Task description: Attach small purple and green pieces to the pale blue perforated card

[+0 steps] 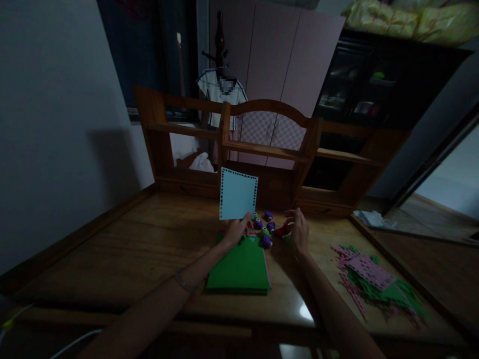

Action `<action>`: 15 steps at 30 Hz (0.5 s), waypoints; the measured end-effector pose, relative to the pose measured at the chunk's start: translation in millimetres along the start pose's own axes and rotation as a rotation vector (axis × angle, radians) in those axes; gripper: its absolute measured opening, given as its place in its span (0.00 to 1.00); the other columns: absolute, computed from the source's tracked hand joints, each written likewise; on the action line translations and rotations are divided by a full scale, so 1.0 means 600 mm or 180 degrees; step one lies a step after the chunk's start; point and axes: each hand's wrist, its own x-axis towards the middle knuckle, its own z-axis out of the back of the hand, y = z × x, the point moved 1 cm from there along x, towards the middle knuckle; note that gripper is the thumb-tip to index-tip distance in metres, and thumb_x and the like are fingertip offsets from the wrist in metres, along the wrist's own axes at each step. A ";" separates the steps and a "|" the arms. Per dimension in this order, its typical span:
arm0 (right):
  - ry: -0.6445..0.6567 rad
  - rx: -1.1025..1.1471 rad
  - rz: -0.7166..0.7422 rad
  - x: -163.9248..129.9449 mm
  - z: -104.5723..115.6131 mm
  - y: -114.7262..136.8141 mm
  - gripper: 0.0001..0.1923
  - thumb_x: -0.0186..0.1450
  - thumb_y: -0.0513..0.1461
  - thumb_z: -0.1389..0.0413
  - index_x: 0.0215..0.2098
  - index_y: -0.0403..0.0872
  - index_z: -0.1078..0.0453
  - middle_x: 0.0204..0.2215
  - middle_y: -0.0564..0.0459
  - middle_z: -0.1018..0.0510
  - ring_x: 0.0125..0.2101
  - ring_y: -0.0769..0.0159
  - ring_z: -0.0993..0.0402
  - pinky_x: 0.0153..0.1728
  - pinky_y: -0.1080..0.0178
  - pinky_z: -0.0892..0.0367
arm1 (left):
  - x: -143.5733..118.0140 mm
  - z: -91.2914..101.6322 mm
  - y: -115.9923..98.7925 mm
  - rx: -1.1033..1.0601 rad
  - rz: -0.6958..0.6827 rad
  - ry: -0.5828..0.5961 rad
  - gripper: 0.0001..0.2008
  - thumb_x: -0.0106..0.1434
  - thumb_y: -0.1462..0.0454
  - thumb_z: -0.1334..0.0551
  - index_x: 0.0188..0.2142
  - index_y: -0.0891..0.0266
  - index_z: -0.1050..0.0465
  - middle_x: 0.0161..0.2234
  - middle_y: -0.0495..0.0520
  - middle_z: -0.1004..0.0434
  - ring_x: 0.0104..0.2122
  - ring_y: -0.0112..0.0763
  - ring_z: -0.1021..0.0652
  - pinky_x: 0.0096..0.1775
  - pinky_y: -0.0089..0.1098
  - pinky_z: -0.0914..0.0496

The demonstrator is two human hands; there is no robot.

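Dim, underexposed room with a glare patch on the desk (305,311), soft shadows, and wide-angle bending at the edges.

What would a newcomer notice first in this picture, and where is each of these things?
The eye goes first to the pale blue sheet with punched holes along its edges, held upright by the left hand above the middle of the wooden desk. Just right of it, the right hand reaches among small purple and green punches, behind a green paper stack. Pink and green paper scraps lie at the desk's right side.
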 end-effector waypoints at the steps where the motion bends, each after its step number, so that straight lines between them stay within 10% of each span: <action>1: 0.0007 -0.0015 0.0007 0.000 -0.001 -0.001 0.29 0.67 0.57 0.61 0.37 0.45 0.29 0.30 0.50 0.26 0.26 0.67 0.31 0.26 0.67 0.39 | 0.000 0.000 0.000 -0.0019 -0.0016 0.0005 0.27 0.60 0.44 0.50 0.21 0.64 0.32 0.16 0.49 0.32 0.15 0.24 0.33 0.24 0.27 0.38; 15: 0.0127 -0.0263 -0.0376 -0.005 0.000 0.004 0.35 0.64 0.61 0.64 0.32 0.44 0.29 0.20 0.49 0.25 0.21 0.63 0.29 0.25 0.63 0.39 | -0.001 0.000 0.000 0.0008 -0.0057 -0.0044 0.28 0.62 0.45 0.52 0.22 0.64 0.32 0.17 0.49 0.33 0.15 0.24 0.33 0.24 0.27 0.38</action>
